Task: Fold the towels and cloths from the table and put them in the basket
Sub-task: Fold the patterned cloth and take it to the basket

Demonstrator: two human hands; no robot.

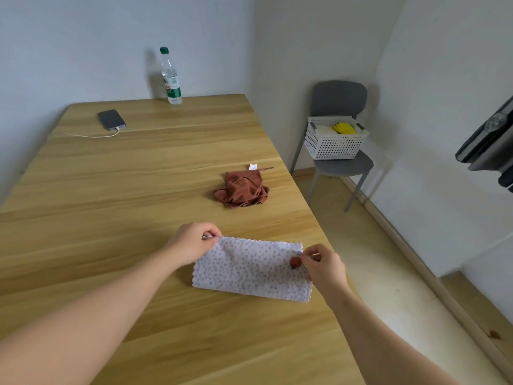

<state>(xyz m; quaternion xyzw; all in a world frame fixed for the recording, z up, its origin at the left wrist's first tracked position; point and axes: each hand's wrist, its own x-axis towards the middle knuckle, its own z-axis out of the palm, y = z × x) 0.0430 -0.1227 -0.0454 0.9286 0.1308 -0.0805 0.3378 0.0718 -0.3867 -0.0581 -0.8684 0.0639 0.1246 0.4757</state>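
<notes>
Lilac-white and speckled with grey dots, the dotted cloth point(249, 270) lay flat in our head view as a long rectangle with scalloped edges. It was on the wooden table point(125, 184), close to the table's right edge and nearest to us.

Our left hand point(194, 243) gripped the cloth's far left corner, thumb and curled fingers pinching the fabric. Our right hand point(324, 266) was pinching the right end of the same cloth near its far corner, its fingers also curled in. Just beside those fingertips sat a small round reddish-brown thing point(295, 263) on the cloth; we could not tell what it was.

Farther along the table, well apart from the dotted cloth, the brown cloth point(241, 190) sat in a crumpled heap with a white label sticking out at its far side.

Off the table's right side, the white perforated basket point(333, 145) rested on the seat of a grey chair point(338, 98) by the wall. Something yellow point(344, 128) and something white showed inside it.

At the table's far end a clear bottle point(170, 76) with a green cap stood upright near the wall. To its left lay a dark phone point(111, 119) with a pale cable point(91, 134) plugged into it. Some dark equipment point(488, 140) was cut off by the right edge of the view.
</notes>
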